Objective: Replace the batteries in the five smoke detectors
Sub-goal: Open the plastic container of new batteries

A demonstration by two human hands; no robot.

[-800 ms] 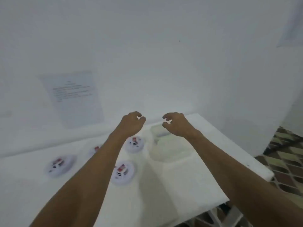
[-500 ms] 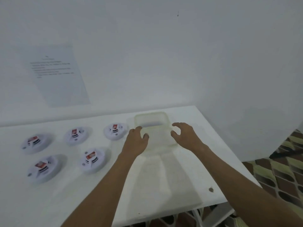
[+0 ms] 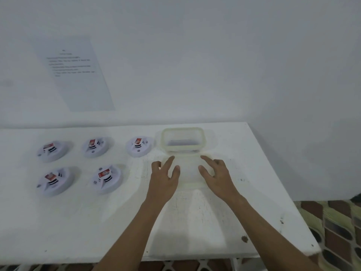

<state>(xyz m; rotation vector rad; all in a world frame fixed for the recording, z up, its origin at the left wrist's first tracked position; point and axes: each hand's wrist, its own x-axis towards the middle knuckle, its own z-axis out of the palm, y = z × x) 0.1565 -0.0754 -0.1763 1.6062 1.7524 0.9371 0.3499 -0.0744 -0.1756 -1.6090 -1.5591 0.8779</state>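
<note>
Several round white smoke detectors lie back-up on the white table, each with a red-labelled battery showing: three in a far row and two nearer. A clear plastic container stands open to their right. Its clear lid lies flat just in front of it. My left hand rests on the lid's left side with fingers spread. My right hand rests on its right side, fingers spread too.
A printed sheet of paper hangs on the white wall behind the table. The table's right edge drops to a patterned floor. A white wall closes the right side.
The view has tilted down and both hands have dropped from the air onto the lid in front of the container. Their fingers have spread out flat.
</note>
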